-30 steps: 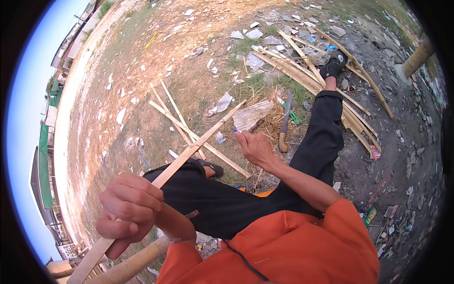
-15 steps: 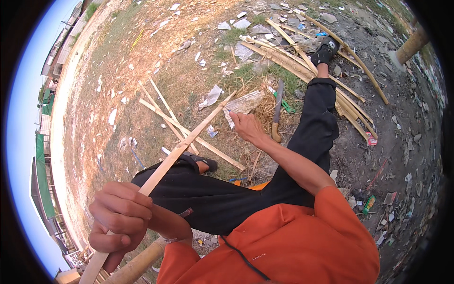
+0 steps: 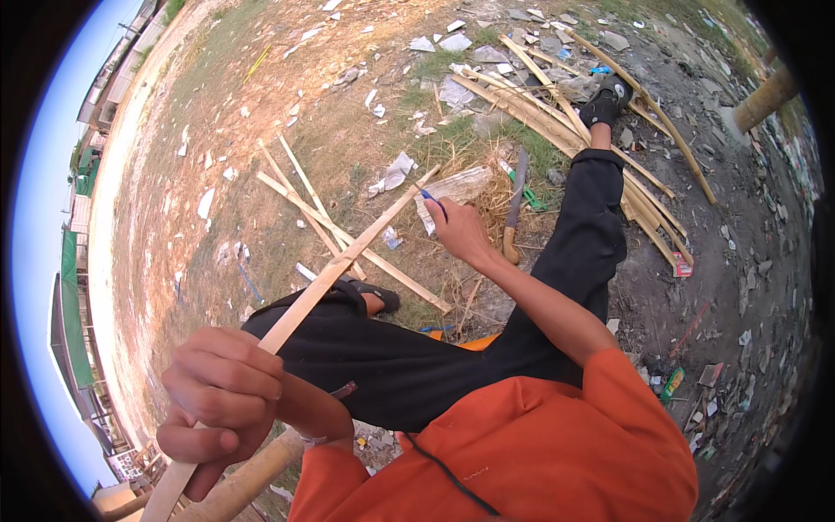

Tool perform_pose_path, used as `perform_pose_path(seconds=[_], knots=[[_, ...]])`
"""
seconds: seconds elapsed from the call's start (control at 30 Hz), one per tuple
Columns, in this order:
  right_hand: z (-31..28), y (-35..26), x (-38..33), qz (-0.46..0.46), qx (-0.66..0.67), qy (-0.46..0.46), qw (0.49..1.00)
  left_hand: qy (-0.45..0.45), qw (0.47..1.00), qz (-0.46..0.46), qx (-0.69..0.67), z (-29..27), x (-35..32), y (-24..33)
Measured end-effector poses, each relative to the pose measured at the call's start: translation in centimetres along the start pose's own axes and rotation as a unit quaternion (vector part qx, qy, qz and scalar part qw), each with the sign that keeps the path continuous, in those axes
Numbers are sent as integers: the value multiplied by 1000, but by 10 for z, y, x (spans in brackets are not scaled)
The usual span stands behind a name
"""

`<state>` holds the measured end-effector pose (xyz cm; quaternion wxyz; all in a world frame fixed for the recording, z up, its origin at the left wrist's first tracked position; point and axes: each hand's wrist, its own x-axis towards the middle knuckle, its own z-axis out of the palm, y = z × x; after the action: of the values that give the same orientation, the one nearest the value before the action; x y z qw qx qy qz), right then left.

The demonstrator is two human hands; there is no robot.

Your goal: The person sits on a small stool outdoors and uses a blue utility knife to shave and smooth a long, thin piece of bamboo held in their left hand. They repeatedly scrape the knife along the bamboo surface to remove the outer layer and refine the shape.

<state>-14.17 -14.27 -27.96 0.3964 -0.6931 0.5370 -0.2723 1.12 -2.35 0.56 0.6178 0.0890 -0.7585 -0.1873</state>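
Note:
A long pale bamboo strip (image 3: 322, 284) slants from the lower left up to the middle of the view. My left hand (image 3: 224, 400) is closed around its near part, with the fingers wrapped over it. By the strip's far end, my right hand (image 3: 461, 233) pinches a slim blue pen (image 3: 432, 203), its tip at or close to the strip; whether they touch is hard to tell. A large knife (image 3: 515, 205) with a wooden handle lies on the ground to the right of that hand, beside a green object (image 3: 533, 199).
Several cut strips (image 3: 352, 244) lie crossed ahead. A pile of bamboo strips (image 3: 557, 130) lies by my outstretched foot (image 3: 606, 98). A thick bamboo pole (image 3: 252, 478) runs beneath my left arm; a post (image 3: 765, 100) stands far right. Litter covers the ground.
My right hand has turned and shifted slightly at the strip's far end, so more of the blue pen shows. My left hand keeps its hold on the strip, nearly unmoved.

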Motion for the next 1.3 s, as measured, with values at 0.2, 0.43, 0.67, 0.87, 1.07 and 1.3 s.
perform_pose_path(seconds=[0.2,0.43,0.67,0.87,1.07,1.3], knots=[[-48,-93,-81,-98,277,-63,954,23,999,-3,25,-4,-5,2],[-46,-110,-100,-92,186,-56,977,29,999,-6,39,4,-4,2],[-36,-100,-87,-110,81,18,990,23,999,-9,29,3,-4,-4],[-38,-104,-91,-96,77,2,992,28,999,2,30,0,-3,-1],[-37,-80,-79,-43,46,-19,998,9,1000,-7,14,8,-3,0],[-30,-76,-67,-31,85,-15,996,12,999,21,26,-2,0,-2]])
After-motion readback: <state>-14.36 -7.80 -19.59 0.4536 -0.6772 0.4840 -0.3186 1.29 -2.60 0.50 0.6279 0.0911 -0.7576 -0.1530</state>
